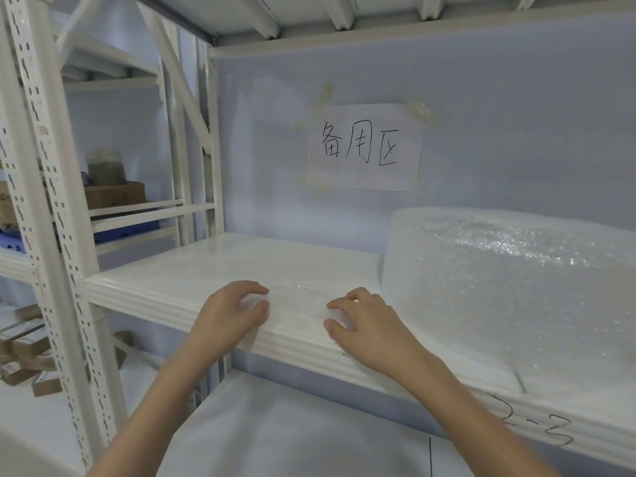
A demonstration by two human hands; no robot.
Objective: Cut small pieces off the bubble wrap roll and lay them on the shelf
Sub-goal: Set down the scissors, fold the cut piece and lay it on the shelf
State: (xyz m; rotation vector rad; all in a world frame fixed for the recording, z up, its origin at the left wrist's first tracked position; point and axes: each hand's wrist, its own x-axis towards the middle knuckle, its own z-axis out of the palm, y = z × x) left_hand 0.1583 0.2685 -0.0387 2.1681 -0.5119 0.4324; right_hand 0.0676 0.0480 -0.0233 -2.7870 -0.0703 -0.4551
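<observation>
A small clear piece of bubble wrap lies flat on the white shelf, near its front edge. My left hand rests on the piece's left end, fingers curled and pinching its edge. My right hand presses on its right end with fingertips spread. The big bubble wrap roll lies on its side on the same shelf, just right of my right hand. No cutting tool is in sight.
A paper sign with handwriting is taped to the back wall. White perforated uprights stand at the left. Cardboard boxes sit on the neighbouring rack, and more boxes lie lower left. A lower shelf lies below.
</observation>
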